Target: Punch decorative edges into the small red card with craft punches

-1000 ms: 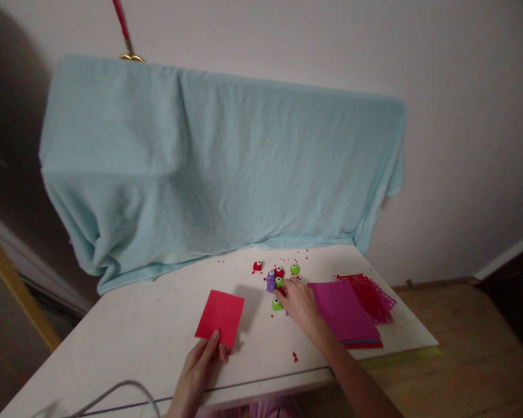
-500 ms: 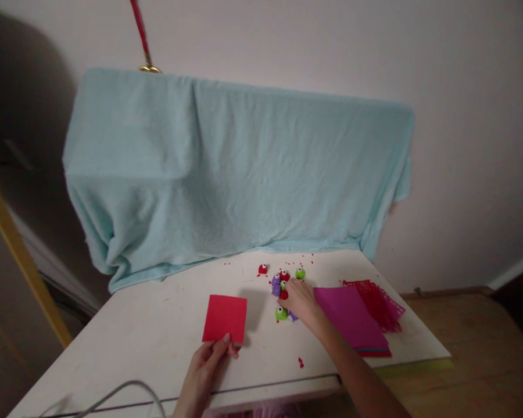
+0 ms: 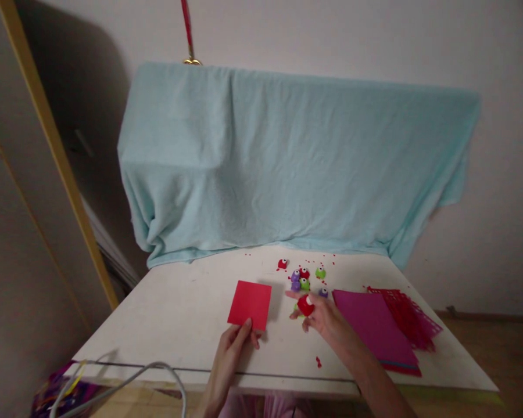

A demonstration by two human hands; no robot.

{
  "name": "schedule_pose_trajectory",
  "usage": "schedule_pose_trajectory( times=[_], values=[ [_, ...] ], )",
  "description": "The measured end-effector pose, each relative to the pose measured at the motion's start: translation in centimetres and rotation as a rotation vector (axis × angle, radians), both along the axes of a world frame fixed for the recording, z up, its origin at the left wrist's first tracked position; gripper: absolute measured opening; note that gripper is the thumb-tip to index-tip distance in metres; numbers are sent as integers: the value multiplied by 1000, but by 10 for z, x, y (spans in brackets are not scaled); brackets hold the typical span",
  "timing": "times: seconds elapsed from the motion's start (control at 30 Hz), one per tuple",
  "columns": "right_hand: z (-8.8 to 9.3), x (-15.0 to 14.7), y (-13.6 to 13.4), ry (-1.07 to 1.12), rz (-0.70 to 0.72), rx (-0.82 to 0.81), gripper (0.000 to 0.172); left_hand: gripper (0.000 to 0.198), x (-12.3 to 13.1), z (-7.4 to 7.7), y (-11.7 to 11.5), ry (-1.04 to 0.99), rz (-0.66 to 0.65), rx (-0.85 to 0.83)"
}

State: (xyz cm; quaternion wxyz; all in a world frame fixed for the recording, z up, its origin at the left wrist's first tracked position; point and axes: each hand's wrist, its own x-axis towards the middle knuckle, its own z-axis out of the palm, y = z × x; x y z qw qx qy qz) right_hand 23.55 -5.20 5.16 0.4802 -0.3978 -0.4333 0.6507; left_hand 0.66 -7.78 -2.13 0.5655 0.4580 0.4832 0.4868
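My left hand [image 3: 234,350] pinches the near edge of a red paper square [image 3: 250,304] that lies on the white table [image 3: 183,313]. My right hand [image 3: 320,316] is lifted a little above the table, fingers closed around a small red craft punch [image 3: 305,305]. Just beyond it sits a cluster of small punches [image 3: 303,278] in purple, green and red. A separate red one [image 3: 282,264] lies farther back.
A stack of magenta paper sheets [image 3: 375,325] lies right of my right hand, with red punched-out lattice sheets [image 3: 407,313] beyond it. Red paper bits dot the table. A light blue cloth [image 3: 287,162] drapes over something at the back. A grey cable [image 3: 126,377] crosses the near left edge.
My right hand picked a red punch out of the cluster and drew it back toward me. The view swung left; my left hand kept hold of the red square.
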Motion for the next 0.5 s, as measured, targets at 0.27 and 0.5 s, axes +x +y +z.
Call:
schedule_pose_trajectory(
  times=[0.27, 0.5],
  values=[
    [-35, -43, -31, 344, -60, -106, 31, 50, 2, 11, -10, 105, -91, 86],
    [-44, -45, -34, 453, -85, -96, 27, 55, 8, 20, -10, 90, -121, 103]
  ],
)
